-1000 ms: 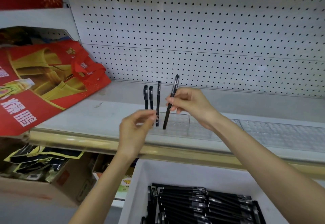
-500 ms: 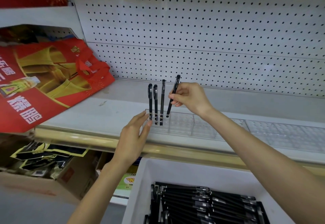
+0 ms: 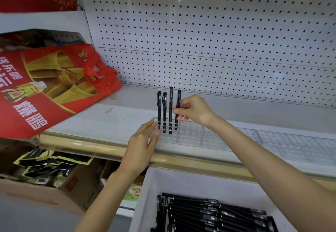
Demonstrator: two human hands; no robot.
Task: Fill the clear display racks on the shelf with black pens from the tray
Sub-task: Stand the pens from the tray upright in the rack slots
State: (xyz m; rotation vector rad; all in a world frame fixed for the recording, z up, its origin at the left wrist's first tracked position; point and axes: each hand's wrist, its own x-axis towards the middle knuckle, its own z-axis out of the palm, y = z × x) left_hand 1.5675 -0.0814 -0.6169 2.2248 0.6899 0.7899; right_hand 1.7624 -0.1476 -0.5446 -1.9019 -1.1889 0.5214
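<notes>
below the shelf, nearest the camera, a white plastic tray [image 3: 181,186] holds black capped pens [image 3: 209,211] lying flat in tight rows. it's the stock, parked right under the work spot so each reach is short. l of it sits a brown cardboard box [image 3: 36,195] w/ dark packets, not part of the job.

next up, the left hand [image 3: 143,140]: fingers straight & relaxed, grasping nothing, tips touching the l end of the clear plastic display rack [image 3: 190,133]. the rack sits along the front edge of the white shelf board [image 3: 91,122], just behind the gold trim strip [image 3: 91,145]. prob. the hand is there to brace the light rack so it won't slide while a pen goes in.

just beyond, the right hand [image 3: 194,109]: thumb & fingers pinch the fourth black pen [image 3: 177,109] mid-barrel. it's upright, tip down in a slot, just r of three black pens [image 3: 164,109] already standing in a row at the rack's l end. a mid-barrel hold lets the hand keep it plumb to the slot. can't tell if the tip has bottomed out.

the rest of this rack, and more clear racks [image 3: 291,140] running r along the front edge, show no pens, so the job looks barely begun.

farther back, a red printed tote bag [image 3: 45,89] lies over the shelf's l end, well apart from the rack. behind everything is the white pegboard back panel [image 3: 200,31].
</notes>
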